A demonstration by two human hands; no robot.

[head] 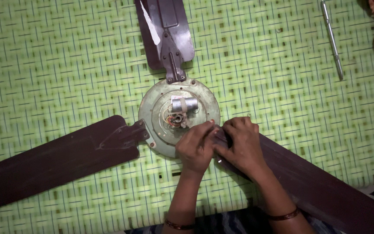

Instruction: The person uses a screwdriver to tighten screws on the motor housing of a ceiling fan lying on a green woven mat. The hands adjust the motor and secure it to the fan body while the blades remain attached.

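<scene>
Where the dark fan blade [325, 182] meets the round motor housing [152, 104], your left hand [195, 147] and right hand [241, 145] pinch its bracket on the green woven mat [44, 65]; it looks stiff and heavy, so grip near the hub

Mat [44, 65]: woven, looked like plastic strips, pale green, slightly shiny, ribbed.
Motor housing [152, 108]: dull metal, greenish paint worn and grimy, matt.
Capacitor [185, 104]: smooth silvery metal, mildly glossy.
Left blade [53, 162]: dark brown painted metal, smooth, low sheen, dusty.
Far blade [172, 26]: same brown finish, with a scraped pale streak.
Right blade [321, 186]: dark, smooth; material hard to tell in shadow.
Rod [332, 39]: bright polished metal, far right.
</scene>
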